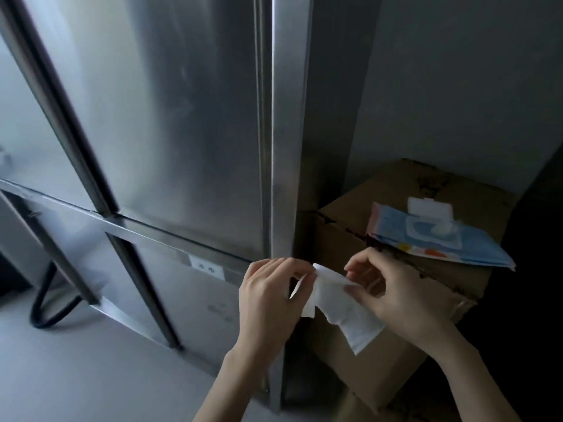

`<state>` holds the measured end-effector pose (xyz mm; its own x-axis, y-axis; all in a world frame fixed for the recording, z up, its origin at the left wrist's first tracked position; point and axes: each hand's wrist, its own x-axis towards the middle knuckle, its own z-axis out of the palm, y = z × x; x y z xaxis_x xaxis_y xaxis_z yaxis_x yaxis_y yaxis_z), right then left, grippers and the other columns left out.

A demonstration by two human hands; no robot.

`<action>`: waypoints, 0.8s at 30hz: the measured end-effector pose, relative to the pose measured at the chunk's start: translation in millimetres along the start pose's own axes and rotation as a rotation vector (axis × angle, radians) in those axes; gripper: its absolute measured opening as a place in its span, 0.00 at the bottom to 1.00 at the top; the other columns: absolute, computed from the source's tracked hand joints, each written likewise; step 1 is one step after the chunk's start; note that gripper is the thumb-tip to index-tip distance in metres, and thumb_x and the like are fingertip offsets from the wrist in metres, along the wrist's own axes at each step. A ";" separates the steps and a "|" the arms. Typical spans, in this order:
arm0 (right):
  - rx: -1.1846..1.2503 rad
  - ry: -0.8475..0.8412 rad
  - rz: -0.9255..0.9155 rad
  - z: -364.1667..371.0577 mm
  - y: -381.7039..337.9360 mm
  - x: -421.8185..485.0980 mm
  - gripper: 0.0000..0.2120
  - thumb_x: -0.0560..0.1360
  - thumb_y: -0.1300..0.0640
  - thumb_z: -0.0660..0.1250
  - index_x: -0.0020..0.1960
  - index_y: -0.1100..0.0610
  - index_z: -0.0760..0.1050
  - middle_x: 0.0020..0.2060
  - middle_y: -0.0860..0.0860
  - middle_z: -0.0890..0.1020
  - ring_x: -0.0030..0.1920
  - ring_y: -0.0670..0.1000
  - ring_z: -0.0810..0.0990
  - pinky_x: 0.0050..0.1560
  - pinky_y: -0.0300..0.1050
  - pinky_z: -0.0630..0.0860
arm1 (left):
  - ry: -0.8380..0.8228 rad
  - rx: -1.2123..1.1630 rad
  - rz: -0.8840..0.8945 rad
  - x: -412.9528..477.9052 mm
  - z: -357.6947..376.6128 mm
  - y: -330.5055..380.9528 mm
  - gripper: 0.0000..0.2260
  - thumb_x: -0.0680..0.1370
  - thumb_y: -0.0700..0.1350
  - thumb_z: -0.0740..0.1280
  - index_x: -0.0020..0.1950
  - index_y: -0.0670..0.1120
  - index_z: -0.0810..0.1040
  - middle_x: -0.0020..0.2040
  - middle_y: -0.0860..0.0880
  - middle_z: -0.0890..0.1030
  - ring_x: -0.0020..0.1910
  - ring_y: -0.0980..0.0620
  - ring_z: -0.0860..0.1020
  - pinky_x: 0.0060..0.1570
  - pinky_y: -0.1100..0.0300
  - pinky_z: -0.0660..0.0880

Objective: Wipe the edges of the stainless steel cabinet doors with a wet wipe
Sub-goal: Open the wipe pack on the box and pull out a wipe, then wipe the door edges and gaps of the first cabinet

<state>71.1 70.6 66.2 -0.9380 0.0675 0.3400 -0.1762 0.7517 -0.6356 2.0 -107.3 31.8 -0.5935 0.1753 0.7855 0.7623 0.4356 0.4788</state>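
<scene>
While the head cam looked down at the cabinet corner, the left hand (pixel 268 295) and right hand (pixel 393 295) each pinched 1 white wet wipe (pixel 344 312) with curled fingers. It hung between them, just beside the stainless steel cabinet door (pixel 170 117) edge. An open wipes pack (pixel 438 239) sat on a cardboard box (pixel 396 190) nearby.

Light: dim and grey, with a soft shine seen on the cabinet doors (pixel 170 102).
Shadows: the far corner (pixel 542 284) is left almost black.
Sharpness: a bit soft; straight lines are bent at the edges.
</scene>
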 end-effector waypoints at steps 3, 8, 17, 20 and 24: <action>-0.080 0.109 0.007 30.9 -30.9 -2.6 0.05 0.71 0.54 0.72 0.42 0.50 0.75 0.34 0.44 0.79 0.40 0.39 0.78 0.41 0.34 0.76 | -0.025 -0.008 -0.030 -13.4 -39.5 -23.2 0.01 0.70 0.44 0.72 0.41 0.48 0.83 0.39 0.57 0.84 0.42 0.57 0.77 0.42 0.59 0.76; 0.114 0.272 0.059 90.0 -89.9 -5.8 0.06 0.70 0.50 0.70 0.40 0.52 0.77 0.32 0.42 0.79 0.40 0.37 0.78 0.37 0.25 0.71 | -0.050 -0.108 -0.096 -30.8 -96.3 -52.9 0.02 0.70 0.44 0.73 0.42 0.49 0.84 0.43 0.59 0.84 0.43 0.60 0.79 0.43 0.58 0.77; 0.411 0.034 0.103 168.0 -154.1 4.3 0.14 0.67 0.44 0.70 0.50 0.45 0.75 0.45 0.37 0.82 0.50 0.38 0.80 0.47 0.33 0.78 | -0.183 -0.113 -0.015 -46.1 -175.6 -100.9 0.09 0.71 0.41 0.75 0.50 0.49 0.86 0.53 0.56 0.84 0.56 0.60 0.80 0.54 0.53 0.77; 0.445 -0.001 0.113 181.6 -163.1 19.0 0.13 0.67 0.46 0.70 0.50 0.46 0.75 0.45 0.37 0.81 0.49 0.37 0.80 0.44 0.29 0.77 | -0.253 -0.182 -0.056 -46.8 -191.5 -120.3 0.15 0.71 0.36 0.75 0.55 0.50 0.84 0.58 0.57 0.81 0.64 0.60 0.76 0.64 0.52 0.71; 0.471 0.009 0.043 198.8 -173.6 46.0 0.10 0.66 0.48 0.69 0.46 0.49 0.76 0.42 0.42 0.82 0.46 0.40 0.81 0.42 0.30 0.77 | -0.223 -0.284 -0.126 -42.0 -211.3 -157.1 0.09 0.76 0.39 0.69 0.52 0.50 0.84 0.57 0.58 0.82 0.65 0.59 0.76 0.71 0.43 0.62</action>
<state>-0.8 -187.2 54.4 -0.9450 0.0997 0.3114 -0.2555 0.3691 -0.8936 -38.3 -369.6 6.4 -0.7050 0.3377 0.6237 0.7023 0.2096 0.6804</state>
